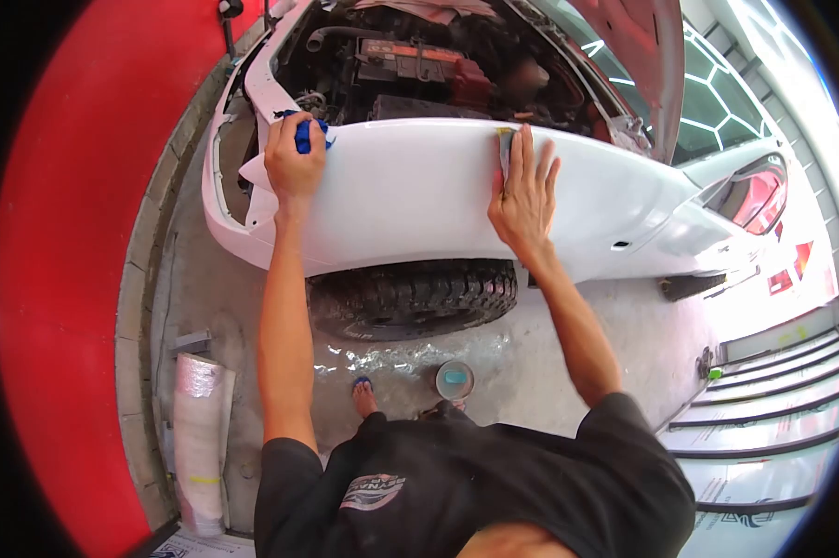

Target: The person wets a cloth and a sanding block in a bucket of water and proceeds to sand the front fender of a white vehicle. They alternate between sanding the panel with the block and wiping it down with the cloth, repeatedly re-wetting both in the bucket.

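Note:
A white car fender (410, 195) stretches in front of me, beneath an engine bay. My left hand (294, 163) is at its upper left corner, with the fingers closed around a crumpled blue cloth (306, 137). Farther right, my right hand (524, 195) lies against the fender with its fingers pointing up toward the top edge. Under that palm and fingers is a thin grey piece that looks like sandpaper (506, 147), pressed on the white surface. Most of this piece is hidden by the hand.
Below the fender is a black tire (415, 298). A bucket (455, 380) with a light blue thing inside stands on the wet floor by my feet. A wrapped roll (202, 446) lies at left, near the red wall (57, 279). The raised hood (638, 65) is at upper right.

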`<state>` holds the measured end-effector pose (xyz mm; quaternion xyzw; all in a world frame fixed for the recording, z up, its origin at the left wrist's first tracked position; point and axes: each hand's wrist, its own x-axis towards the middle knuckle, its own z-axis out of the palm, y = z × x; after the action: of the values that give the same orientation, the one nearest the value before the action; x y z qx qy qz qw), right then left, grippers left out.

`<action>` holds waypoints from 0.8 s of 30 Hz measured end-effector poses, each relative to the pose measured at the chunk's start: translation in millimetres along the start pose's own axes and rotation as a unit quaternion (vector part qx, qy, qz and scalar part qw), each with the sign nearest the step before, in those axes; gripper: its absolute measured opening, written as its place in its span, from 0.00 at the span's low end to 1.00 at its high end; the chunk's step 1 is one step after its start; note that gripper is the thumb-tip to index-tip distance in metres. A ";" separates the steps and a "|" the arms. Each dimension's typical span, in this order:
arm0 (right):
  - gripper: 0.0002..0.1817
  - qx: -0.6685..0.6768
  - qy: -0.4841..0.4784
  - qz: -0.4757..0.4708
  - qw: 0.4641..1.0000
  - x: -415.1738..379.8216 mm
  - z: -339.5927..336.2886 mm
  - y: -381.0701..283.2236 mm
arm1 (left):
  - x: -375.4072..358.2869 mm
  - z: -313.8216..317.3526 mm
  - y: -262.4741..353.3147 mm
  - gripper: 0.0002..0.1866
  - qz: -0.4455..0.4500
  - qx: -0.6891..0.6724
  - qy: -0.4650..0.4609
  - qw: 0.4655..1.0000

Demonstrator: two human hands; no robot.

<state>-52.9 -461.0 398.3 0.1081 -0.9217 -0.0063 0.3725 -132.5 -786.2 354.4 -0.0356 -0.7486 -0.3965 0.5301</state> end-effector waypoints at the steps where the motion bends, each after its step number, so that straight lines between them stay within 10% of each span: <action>1: 0.41 -0.041 0.006 0.028 0.999 0.0 1.7 -6.1 | -1.4 2.4 1.7 0.09 -0.002 -0.003 0.010 1.000; 5: 0.46 0.162 -0.008 -0.074 0.984 17.1 22.7 -91.1 | -6.4 2.9 5.6 0.10 -0.009 -0.010 0.017 1.000; 9: 0.44 0.044 -0.062 -0.126 0.989 19.8 5.7 -38.7 | -5.2 1.4 1.6 0.10 -0.002 -0.008 0.019 1.000; 14: 0.39 0.030 0.009 0.048 0.998 13.7 19.3 -29.1 | -6.5 9.9 -1.7 0.11 0.007 -0.015 0.063 0.998; 19: 0.47 0.119 -0.058 -0.142 0.981 38.4 24.5 -105.8 | -7.9 2.5 3.7 0.10 0.030 -0.012 0.055 0.998; 24: 0.41 -0.014 -0.013 0.024 1.000 13.1 8.4 -21.3 | -10.7 7.8 -7.5 0.12 0.041 -0.022 0.071 0.996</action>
<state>-63.7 -485.0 399.2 0.0808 -0.9287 -0.0113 0.3619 -137.3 -782.5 340.4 -0.0494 -0.6979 -0.3928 0.5968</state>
